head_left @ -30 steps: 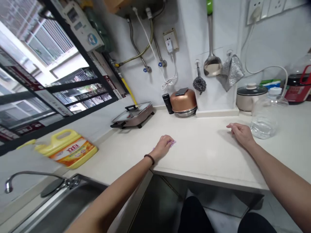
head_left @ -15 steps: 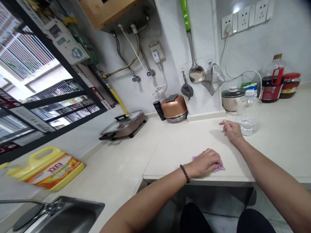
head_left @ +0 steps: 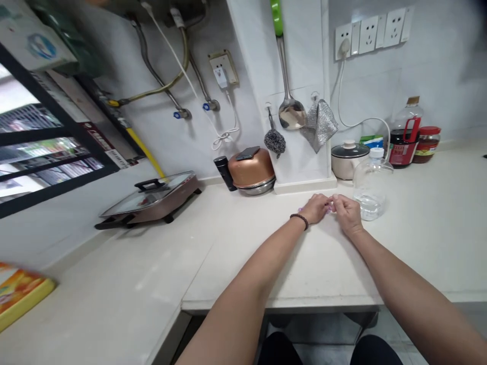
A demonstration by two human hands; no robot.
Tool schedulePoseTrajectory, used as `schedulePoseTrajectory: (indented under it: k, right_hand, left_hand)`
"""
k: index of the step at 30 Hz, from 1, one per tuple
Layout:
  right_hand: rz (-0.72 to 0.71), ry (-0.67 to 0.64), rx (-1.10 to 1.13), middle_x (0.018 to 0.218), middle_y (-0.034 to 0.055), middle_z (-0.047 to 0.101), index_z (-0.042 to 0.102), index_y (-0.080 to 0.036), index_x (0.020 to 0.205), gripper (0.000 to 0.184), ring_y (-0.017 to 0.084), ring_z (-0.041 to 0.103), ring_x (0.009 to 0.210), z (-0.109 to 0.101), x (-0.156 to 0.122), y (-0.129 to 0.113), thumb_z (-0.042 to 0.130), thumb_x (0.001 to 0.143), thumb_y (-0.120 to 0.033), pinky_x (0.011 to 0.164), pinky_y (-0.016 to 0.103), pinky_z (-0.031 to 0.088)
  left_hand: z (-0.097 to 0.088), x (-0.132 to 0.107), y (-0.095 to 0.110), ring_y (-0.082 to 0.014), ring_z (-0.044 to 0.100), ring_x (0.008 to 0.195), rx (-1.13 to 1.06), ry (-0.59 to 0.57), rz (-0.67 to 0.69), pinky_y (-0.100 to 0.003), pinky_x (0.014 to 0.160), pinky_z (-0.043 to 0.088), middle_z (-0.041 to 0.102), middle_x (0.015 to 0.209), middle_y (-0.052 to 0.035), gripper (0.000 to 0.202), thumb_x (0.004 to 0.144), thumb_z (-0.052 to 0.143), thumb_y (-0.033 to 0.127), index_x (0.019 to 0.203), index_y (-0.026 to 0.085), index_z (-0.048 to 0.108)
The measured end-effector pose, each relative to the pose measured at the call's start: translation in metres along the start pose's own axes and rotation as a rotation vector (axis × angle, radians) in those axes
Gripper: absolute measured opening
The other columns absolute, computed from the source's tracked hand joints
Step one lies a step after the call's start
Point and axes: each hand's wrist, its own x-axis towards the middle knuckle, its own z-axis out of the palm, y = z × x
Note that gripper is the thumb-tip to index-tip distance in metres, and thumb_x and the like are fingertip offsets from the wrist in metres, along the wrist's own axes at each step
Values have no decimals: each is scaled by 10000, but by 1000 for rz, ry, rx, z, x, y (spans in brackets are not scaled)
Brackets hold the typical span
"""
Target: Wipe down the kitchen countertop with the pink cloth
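Observation:
My left hand (head_left: 317,208), with a dark beaded bracelet at the wrist, is closed over a purple cloth (head_left: 329,208) pressed on the countertop. Only small bits of the cloth show around the fingers. Close against it, my right hand (head_left: 347,213) has curled fingers, and its fingertips meet those of my left hand. What the right fingers hold, if anything, is hidden. Just right of that hand stands a clear plastic bottle (head_left: 371,195) with a white cap and some clear liquid.
Behind are a copper-coloured pot (head_left: 251,170), a black cylinder (head_left: 225,173) and a lidded cream pot (head_left: 344,166). An electric pan (head_left: 150,200) sits left. A ladle (head_left: 292,112) and scrubbers hang on the wall. The counter's front edge (head_left: 285,302) is near my body.
My left hand has slid the cloth away from the front edge toward the wall. My right hand has come over to meet it. The view has shifted right.

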Motion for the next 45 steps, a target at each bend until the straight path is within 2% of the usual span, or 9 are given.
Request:
schedulePoseTrajectory:
  k: [6,11,16,22,25,30,34,40,45]
  right_hand:
    - [16,-65,-50,573,5,582,770,-232,779,688,181,567,591,0,-1,0,425,957,-800,612,291,441]
    - [56,-87,-56,556,5,580,803,-228,823,707,183,561,570,-1,0,3,434,939,-820,596,294,429]
    - [80,-48,-49,559,5,580,799,-214,809,717,185,564,570,-1,-1,8,453,915,-833,609,303,433]
    - [79,-43,-76,568,12,596,800,-215,799,720,200,580,591,-1,-3,9,447,904,-833,612,313,427]
    - [48,-58,-94,590,19,618,798,-212,806,700,203,583,605,-2,-5,7,461,907,-817,631,317,426]
    - [-38,-101,-103,598,14,623,790,-207,815,615,195,576,608,-6,-9,3,490,928,-733,646,314,435]
    - [-107,-259,-112,705,21,688,759,-218,830,504,192,610,659,-8,-13,-2,532,928,-658,669,308,463]
    - [-265,-625,-467,973,39,725,735,-238,1130,426,205,653,847,13,-38,-37,646,918,-597,784,320,470]
    - [-348,-874,-788,1079,51,671,725,-259,1041,281,216,615,1041,21,-56,-64,567,1035,-491,772,294,422]
  left_hand:
    - [-8,24,-39,-259,553,1158,31,81,-231,-394,1069,442,679,1140,-112,180,988,546,163,1027,171,722]
    - [-18,3,-43,-253,550,1156,-4,83,-254,-392,1060,449,674,1127,-89,170,990,552,171,1025,195,716]
    - [-25,-47,-15,-236,568,1130,-50,46,-159,-380,1066,447,689,1102,-76,149,969,578,156,1006,199,715]
    - [-24,-118,51,-228,581,1149,-118,-36,-26,-384,1096,436,689,1117,-70,139,992,567,180,1026,210,699]
    - [-20,-130,74,-240,573,1251,-232,-34,-52,-409,1144,416,672,1278,-91,256,1030,549,290,1253,227,657]
    - [-31,-112,66,-221,434,1496,-569,388,-379,-391,1204,376,445,1632,-139,522,1121,298,424,1615,257,330]
    - [-55,-111,40,-246,496,1424,-476,832,-644,-425,1198,359,570,1513,-149,519,1097,340,368,1593,219,378]
    - [-71,-130,25,-310,523,1340,-185,794,-762,-521,1150,330,669,1350,-135,533,1026,483,319,1552,236,456]
    - [-73,-132,24,-318,529,1324,-166,751,-764,-515,1128,335,684,1328,-132,523,1037,471,317,1555,246,463]
